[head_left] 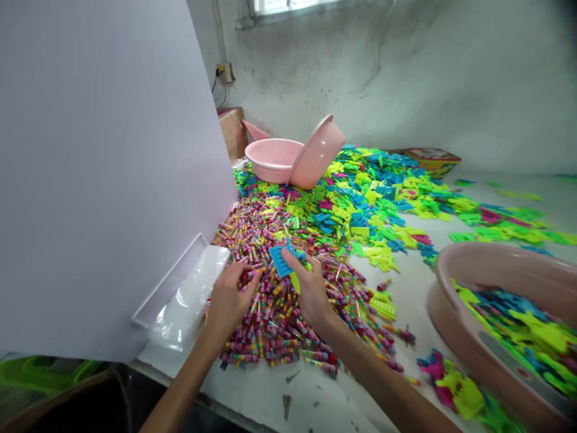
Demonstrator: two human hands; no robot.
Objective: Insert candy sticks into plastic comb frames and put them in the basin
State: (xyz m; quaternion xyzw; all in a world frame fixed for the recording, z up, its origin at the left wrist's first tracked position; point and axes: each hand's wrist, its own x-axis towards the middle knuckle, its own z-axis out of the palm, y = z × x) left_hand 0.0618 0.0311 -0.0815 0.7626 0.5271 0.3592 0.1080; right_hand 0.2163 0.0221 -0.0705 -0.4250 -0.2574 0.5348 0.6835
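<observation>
Pinching a blue piece (280,262), the right hand (314,294) has its grip closed.

Tubes (282,322) heaped on table (252,391), pieces (374,186) behind — basins (318,153) on them, bag (189,300) left, tub (455,325) right

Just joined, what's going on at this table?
A person works bare-handed over a pile of small striped tubes. The right hand holds a blue plastic piece and a yellow one. The left hand is at the tubes; whether it grips one is hard to tell. Behind lies a heap of bright plastic pieces, with two pink basins on it. A tub at the picture's right holds more pieces.
</observation>
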